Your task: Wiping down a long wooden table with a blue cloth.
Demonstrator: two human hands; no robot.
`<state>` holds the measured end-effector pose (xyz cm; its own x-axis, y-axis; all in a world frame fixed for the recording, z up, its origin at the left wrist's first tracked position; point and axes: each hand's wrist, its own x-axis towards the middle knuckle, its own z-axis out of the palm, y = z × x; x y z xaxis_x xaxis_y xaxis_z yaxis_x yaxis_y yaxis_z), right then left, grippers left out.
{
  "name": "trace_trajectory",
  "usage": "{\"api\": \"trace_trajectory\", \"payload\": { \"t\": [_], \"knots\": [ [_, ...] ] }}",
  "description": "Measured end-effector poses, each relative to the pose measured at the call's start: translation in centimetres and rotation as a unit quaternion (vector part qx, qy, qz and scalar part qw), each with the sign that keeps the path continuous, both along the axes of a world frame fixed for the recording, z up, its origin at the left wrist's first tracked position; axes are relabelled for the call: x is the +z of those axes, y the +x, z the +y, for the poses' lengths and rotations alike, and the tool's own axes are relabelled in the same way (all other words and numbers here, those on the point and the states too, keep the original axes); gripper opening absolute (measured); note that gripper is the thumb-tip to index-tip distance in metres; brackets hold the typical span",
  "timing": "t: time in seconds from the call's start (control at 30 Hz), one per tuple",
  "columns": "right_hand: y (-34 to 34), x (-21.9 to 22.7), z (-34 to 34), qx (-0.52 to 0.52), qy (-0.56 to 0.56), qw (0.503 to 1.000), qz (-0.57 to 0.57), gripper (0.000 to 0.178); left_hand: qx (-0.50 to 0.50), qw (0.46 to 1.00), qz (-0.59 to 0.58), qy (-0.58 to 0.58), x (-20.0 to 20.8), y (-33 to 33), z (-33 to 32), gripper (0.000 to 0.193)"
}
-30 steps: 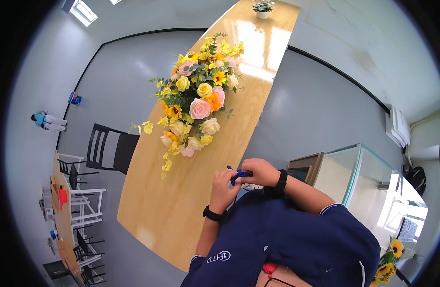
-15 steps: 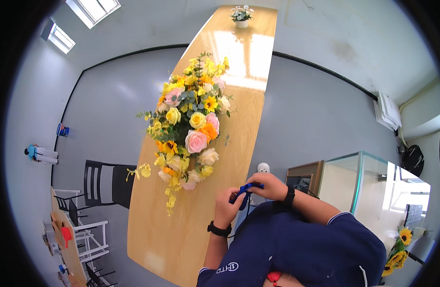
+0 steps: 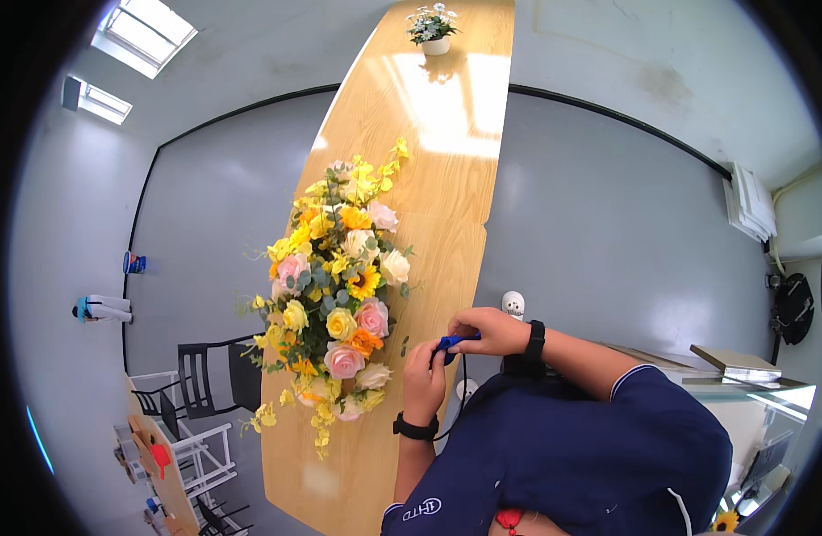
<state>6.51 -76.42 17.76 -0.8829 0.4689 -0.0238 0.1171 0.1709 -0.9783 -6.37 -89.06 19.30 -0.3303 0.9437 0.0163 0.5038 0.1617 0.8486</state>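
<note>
My left hand (image 3: 423, 380) and my right hand (image 3: 491, 330) meet in front of my chest, by the right edge of a wooden table (image 3: 446, 277). Between them is a small blue band-like piece (image 3: 449, 344), pinched by the fingers of both hands. Much of it is hidden behind the fingers, so its exact kind cannot be made out. A dark cord hangs just below it. On the table, left of my hands, lies a large flower arrangement (image 3: 344, 360) of yellow and pink roses, sunflowers and green leaves; neither hand touches it.
Small white flowers in a white pot (image 3: 436, 45) stand at the table's far end. A black chair (image 3: 195, 382) is at its left side. White upright objects (image 3: 513, 305) are beyond my right hand. To the right is a glass-topped counter (image 3: 705, 406). Far left, a person (image 3: 103, 308) stands.
The view has shifted, so the flower arrangement appears lower and further left. My hands have drawn closer together, and less of the blue piece shows.
</note>
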Motion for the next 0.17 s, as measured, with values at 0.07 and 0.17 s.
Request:
{"api": "trace_trajectory", "payload": {
  "t": [0.07,0.17],
  "knots": [
    [1.3,0.5,3.8,0.009,0.051,0.999,0.000,0.021,-0.025,0.998,0.049,0.012,0.3,0.9,3.6,0.014],
    [3.6,0.3,8.4,-0.004,0.172,0.985,0.003,0.019,-0.070,0.996,0.059,0.000,0.2,2.3,8.7,0.016]
  ]
}}
